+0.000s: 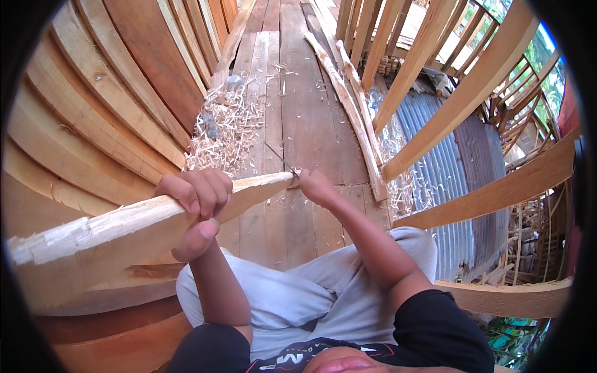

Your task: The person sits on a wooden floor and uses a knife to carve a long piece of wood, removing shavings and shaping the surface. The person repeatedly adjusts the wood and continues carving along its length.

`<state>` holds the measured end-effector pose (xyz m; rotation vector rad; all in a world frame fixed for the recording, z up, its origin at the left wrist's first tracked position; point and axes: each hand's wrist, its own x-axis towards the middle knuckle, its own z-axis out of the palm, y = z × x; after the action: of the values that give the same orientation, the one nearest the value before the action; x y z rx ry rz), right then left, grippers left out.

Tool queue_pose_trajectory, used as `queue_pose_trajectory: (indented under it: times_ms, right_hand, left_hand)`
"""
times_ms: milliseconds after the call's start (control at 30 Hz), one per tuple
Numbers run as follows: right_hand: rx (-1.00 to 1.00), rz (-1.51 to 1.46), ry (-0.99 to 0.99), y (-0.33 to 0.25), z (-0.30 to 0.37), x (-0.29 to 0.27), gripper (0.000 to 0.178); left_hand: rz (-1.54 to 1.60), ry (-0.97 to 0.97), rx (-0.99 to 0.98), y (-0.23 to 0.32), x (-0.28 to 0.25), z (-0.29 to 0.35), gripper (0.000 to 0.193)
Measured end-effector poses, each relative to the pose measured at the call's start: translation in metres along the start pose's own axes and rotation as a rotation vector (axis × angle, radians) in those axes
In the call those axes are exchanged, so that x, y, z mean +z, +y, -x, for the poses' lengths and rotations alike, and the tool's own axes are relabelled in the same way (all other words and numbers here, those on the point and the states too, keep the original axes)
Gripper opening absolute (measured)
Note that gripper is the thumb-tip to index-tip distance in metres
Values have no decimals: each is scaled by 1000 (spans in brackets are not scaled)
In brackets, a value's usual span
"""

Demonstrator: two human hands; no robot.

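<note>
I have the pale plank [140, 233] slanting above the floorboards [305, 112], my left grip [200, 191] clasping it, fingers over its top edge and thumb on its near face. At the plank's right end, my right grip [316, 188] pinches a thin dark blade [291, 169], its handle hidden from my feed. Beyond the plank lie shavings [227, 133] and, farther right, stripped poles [348, 102].

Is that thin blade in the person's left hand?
No, the thin blade is in the right hand, while the left hand grips the wooden board.
</note>
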<state>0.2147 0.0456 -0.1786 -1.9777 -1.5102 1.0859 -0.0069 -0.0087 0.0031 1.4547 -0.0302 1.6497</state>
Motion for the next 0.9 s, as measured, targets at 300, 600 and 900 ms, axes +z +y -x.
queue_pose_trajectory:
  times_ms: [300, 600, 900]
  right_hand:
    - [-51, -25, -73, -8, 7, -8, 54]
    - [-80, -54, -100, 0, 4, -7, 51]
    - [-113, -104, -63, -3, 15, -6, 57]
  left_hand:
    - [-7, 29, -9, -1, 1, 1, 30]
    - [-14, 22, -37, 0, 1, 3, 30]
    - [-11, -28, -47, 0, 0, 3, 27]
